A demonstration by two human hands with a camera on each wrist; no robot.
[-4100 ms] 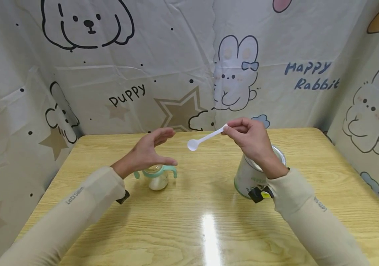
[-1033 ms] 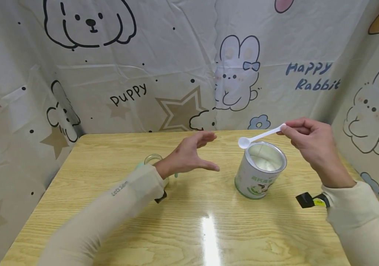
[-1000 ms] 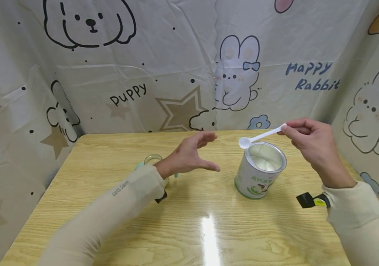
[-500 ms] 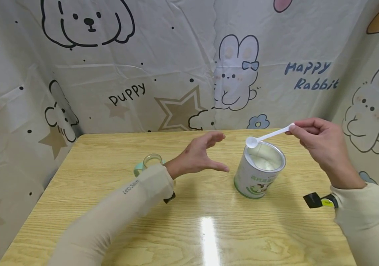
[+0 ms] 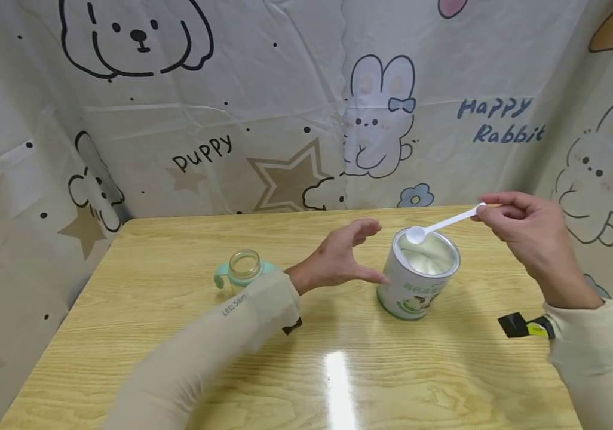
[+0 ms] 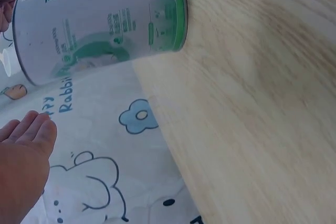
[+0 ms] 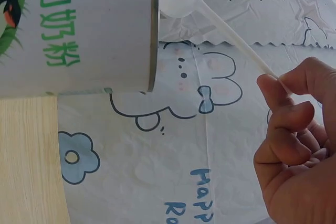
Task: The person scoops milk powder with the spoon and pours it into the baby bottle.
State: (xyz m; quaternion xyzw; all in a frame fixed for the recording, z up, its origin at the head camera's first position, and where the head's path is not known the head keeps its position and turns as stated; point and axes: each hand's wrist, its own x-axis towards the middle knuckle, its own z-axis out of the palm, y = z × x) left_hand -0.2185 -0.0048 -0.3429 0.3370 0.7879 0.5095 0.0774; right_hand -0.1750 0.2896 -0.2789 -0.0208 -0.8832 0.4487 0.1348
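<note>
With thumb and fingertips my right hand [image 5: 532, 236] pinches the handle end of a white plastic measuring spoon [image 5: 448, 221]. The spoon's bowl hangs over the open mouth of a milk powder can [image 5: 411, 292], near its rim; pale powder shows inside. In the right wrist view the spoon [image 7: 231, 32] stands above the can's rim, apart from it. My left hand [image 5: 341, 254] is spread in a C shape at the can's left side, its thumb tip close to the wall; whether it touches cannot be told. The left wrist view shows the fingers [image 6: 39, 132] apart from the can [image 6: 100, 24].
A baby bottle [image 5: 244, 266] with mint-green handles and an uncovered neck stands on the wooden table [image 5: 177, 352] at left, partly behind my left sleeve [image 5: 231, 334]. A printed cloth [image 5: 285, 77] hangs behind the table.
The right hand has carried the spoon from between bottle and can rightward over the can's mouth. The left hand has moved right, from above the bottle to the can's side.
</note>
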